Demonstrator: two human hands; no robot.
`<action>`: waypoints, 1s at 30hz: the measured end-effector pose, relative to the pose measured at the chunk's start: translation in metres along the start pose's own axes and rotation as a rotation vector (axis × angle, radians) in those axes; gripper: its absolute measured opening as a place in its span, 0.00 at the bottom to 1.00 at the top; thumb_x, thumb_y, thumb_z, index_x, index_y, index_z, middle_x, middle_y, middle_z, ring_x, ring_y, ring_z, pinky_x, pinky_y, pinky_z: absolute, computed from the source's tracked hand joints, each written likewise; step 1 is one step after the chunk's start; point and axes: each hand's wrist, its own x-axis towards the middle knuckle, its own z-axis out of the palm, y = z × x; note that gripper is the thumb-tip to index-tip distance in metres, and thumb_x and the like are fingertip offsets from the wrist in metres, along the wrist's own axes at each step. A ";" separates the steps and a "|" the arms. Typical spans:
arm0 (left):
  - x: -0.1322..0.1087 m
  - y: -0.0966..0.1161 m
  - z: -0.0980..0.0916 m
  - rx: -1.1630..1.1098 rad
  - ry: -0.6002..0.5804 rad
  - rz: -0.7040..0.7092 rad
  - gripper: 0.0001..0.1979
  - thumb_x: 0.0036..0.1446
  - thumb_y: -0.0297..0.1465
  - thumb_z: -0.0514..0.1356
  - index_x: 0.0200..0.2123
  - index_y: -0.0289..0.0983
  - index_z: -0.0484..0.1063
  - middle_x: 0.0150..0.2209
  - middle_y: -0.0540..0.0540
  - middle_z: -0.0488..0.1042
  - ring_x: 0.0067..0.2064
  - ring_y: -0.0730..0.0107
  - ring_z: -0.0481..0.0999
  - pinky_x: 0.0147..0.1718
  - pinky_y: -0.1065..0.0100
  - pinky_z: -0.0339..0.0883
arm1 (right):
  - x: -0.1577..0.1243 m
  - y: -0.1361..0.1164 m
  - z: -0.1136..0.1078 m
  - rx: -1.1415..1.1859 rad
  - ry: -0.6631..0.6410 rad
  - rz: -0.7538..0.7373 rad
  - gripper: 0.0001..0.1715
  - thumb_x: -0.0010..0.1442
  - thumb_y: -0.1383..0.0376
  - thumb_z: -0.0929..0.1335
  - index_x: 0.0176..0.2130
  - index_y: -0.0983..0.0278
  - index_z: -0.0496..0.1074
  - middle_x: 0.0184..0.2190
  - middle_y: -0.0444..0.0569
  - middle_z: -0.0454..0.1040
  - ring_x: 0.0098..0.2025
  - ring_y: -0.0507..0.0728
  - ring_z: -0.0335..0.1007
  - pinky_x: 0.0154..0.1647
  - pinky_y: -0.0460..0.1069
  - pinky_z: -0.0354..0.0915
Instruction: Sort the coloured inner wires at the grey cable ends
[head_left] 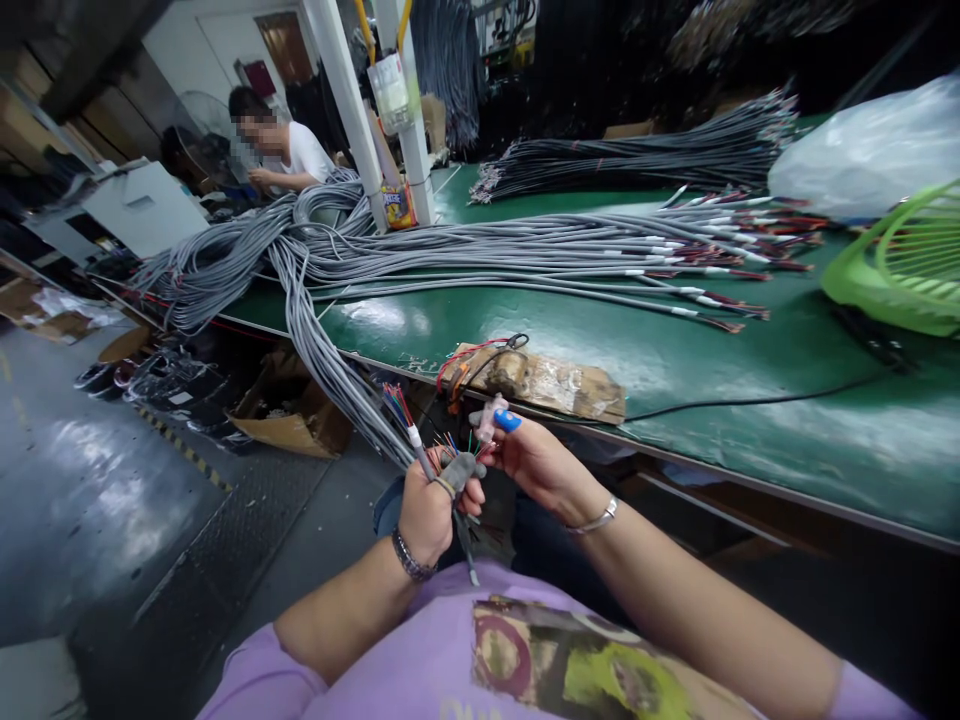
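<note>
My left hand [435, 500], with a grey cover on the thumb, is closed around a grey multi-core cable [425, 460]. Thin coloured wires [397, 402] fan out of the cable's stripped end, above a white band. More fine wire ends spread between the two hands. My right hand [525, 455] is pinched close beside the left one, at the loose wires; a blue cover and pale wrapping sit on its fingers. Which wires its fingertips grip is too small to make out. Just beyond the hands, a wooden board [555, 385] with a lump and red and black leads lies at the table edge.
Long grey cables [480, 245] with stripped ends lie across the green table [720, 430]; a bundle [307, 320] hangs over its edge. Black cables [637, 155], a plastic bag [877, 150] and a green fan [900, 265] are behind. A co-worker [300, 155] sits far left; a cardboard box [300, 420] stands below.
</note>
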 end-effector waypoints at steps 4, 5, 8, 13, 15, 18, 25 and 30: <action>0.004 0.001 0.002 -0.007 0.012 -0.024 0.18 0.48 0.44 0.64 0.22 0.33 0.70 0.15 0.50 0.70 0.14 0.78 0.65 0.14 0.75 0.55 | 0.000 0.001 0.000 0.018 -0.002 0.028 0.18 0.50 0.53 0.73 0.32 0.65 0.75 0.25 0.44 0.72 0.26 0.49 0.66 0.29 0.44 0.66; 0.004 0.001 0.002 -0.011 0.010 -0.027 0.18 0.48 0.44 0.64 0.22 0.33 0.70 0.15 0.50 0.70 0.14 0.78 0.65 0.14 0.75 0.55 | 0.001 0.001 0.000 0.023 0.000 0.028 0.19 0.50 0.52 0.73 0.32 0.65 0.75 0.25 0.44 0.72 0.26 0.49 0.66 0.28 0.44 0.67; 0.005 0.001 0.002 -0.018 0.000 -0.031 0.18 0.48 0.43 0.64 0.22 0.33 0.70 0.15 0.50 0.70 0.14 0.78 0.65 0.14 0.76 0.55 | 0.003 -0.001 0.001 0.025 0.036 0.046 0.21 0.52 0.49 0.72 0.32 0.65 0.75 0.25 0.44 0.72 0.25 0.48 0.66 0.26 0.44 0.67; 0.005 0.002 0.001 -0.013 0.000 -0.049 0.18 0.48 0.44 0.64 0.22 0.33 0.70 0.15 0.50 0.69 0.14 0.78 0.64 0.13 0.76 0.55 | 0.005 -0.007 0.001 -0.063 0.098 0.081 0.21 0.51 0.49 0.72 0.27 0.64 0.72 0.21 0.43 0.71 0.23 0.48 0.64 0.22 0.43 0.66; 0.005 0.002 0.001 -0.013 0.004 -0.047 0.19 0.48 0.44 0.64 0.22 0.33 0.71 0.14 0.50 0.69 0.14 0.78 0.64 0.13 0.75 0.55 | 0.006 -0.008 0.000 -0.053 0.069 0.064 0.20 0.49 0.49 0.74 0.27 0.64 0.72 0.22 0.43 0.71 0.23 0.48 0.64 0.24 0.43 0.66; 0.006 0.002 0.001 -0.010 0.015 -0.056 0.19 0.47 0.45 0.65 0.22 0.33 0.71 0.14 0.51 0.68 0.13 0.78 0.63 0.13 0.75 0.55 | 0.007 -0.006 -0.004 0.034 0.046 0.063 0.17 0.49 0.52 0.74 0.31 0.63 0.75 0.26 0.44 0.74 0.28 0.50 0.68 0.30 0.45 0.67; 0.011 -0.003 0.003 0.017 0.021 -0.089 0.19 0.46 0.45 0.65 0.23 0.34 0.71 0.13 0.51 0.68 0.13 0.78 0.63 0.12 0.75 0.55 | 0.011 -0.001 -0.006 0.108 0.032 0.031 0.13 0.49 0.56 0.75 0.31 0.63 0.76 0.28 0.44 0.76 0.30 0.51 0.68 0.33 0.46 0.64; 0.010 -0.006 0.001 0.039 0.018 -0.072 0.20 0.47 0.46 0.65 0.22 0.34 0.70 0.13 0.51 0.68 0.13 0.78 0.63 0.12 0.75 0.55 | 0.008 0.000 -0.003 0.125 0.027 0.028 0.17 0.49 0.53 0.75 0.32 0.63 0.76 0.28 0.44 0.76 0.29 0.51 0.68 0.30 0.46 0.65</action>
